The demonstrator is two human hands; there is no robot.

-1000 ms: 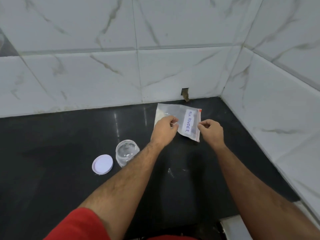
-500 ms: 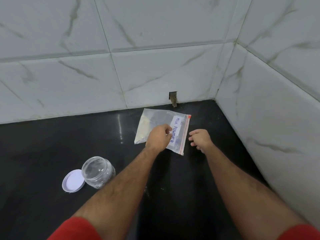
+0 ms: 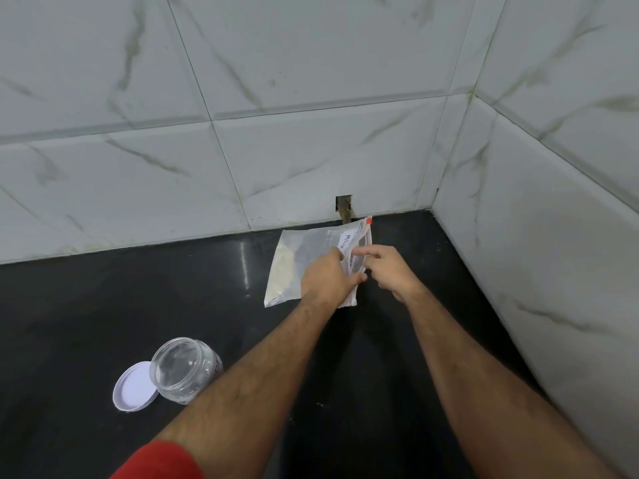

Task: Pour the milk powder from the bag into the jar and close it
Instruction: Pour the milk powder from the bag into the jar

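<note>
A clear zip bag of milk powder point(image 3: 297, 267), with a white handwritten label and a red zip strip, is held near the back wall with pale powder gathered at its left side. My left hand point(image 3: 328, 280) grips the bag at its zip edge. My right hand point(image 3: 389, 271) pinches the other side of the same zip edge, index finger stretched out. An empty clear jar point(image 3: 183, 369) stands open on the dark counter at the lower left. Its white lid point(image 3: 133, 387) lies flat beside it, touching the jar's left side.
The black counter point(image 3: 86, 323) meets white marble-tiled walls point(image 3: 276, 150) at the back and right, forming a corner point(image 3: 432, 209). A small notch in the tile point(image 3: 344, 207) sits just behind the bag.
My right hand, open beside the bag half a second ago, has closed on the zip edge. The bag's mouth now stands slightly parted between both hands. The view has shifted a little.
</note>
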